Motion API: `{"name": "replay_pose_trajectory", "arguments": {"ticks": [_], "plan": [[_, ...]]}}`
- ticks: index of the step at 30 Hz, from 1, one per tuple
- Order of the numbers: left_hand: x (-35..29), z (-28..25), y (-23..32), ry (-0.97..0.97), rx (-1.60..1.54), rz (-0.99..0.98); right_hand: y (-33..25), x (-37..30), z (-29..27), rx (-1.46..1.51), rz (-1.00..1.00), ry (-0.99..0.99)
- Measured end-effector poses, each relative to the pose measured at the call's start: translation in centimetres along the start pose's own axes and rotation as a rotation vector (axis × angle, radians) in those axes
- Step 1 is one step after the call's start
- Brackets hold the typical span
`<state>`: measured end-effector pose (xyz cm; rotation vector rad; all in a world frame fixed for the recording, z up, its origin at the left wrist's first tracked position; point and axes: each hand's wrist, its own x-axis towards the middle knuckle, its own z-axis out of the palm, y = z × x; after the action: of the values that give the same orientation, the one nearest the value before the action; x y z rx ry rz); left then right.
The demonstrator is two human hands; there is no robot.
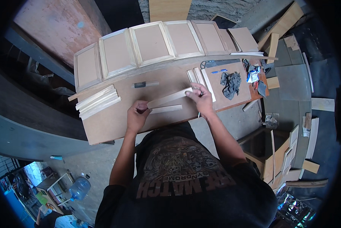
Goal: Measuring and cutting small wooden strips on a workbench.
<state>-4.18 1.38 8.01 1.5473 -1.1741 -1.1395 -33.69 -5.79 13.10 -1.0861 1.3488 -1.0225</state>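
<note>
Between my two hands, just above the workbench (113,121), I hold a pale wooden strip (168,98) by its ends. My left hand (137,115) is closed round the near left end. At the other end, my right hand (200,99) pinches the strip between thumb and fingers. Under it a second wooden strip (170,108) lies on the board, partly covered by my left hand. Past my hands rests a short piece with a dark block (140,84) on it. Several strips (98,102) are stacked at the left; a few more strips (198,78) lie beside my right hand.
A row of framed panels (151,42) lines the bench's far side behind a long wooden rail (140,74). At the right are a handsaw (219,63), a blue pen (219,71) and a crumpled dark cloth (230,84). A blue water jug (80,188) stands on the floor.
</note>
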Motion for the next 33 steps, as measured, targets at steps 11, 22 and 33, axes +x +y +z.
{"name": "replay_pose_trajectory", "arguments": {"ticks": [11, 22, 33], "plan": [[-1.7, 2.1, 0.1, -0.025, -0.047, -0.002, -3.6, -0.5, -0.6, 0.196, 0.162, 0.088], [-2.8, 0.7, -9.6, 0.058, 0.308, -0.213, -2.9, 2.9, -4.6, 0.16, 0.054, 0.267], [-0.8, 1.1, -10.4, 0.057, 0.439, -0.183, -0.6, 5.7, -3.6, -0.078, 0.062, -0.058]]}}
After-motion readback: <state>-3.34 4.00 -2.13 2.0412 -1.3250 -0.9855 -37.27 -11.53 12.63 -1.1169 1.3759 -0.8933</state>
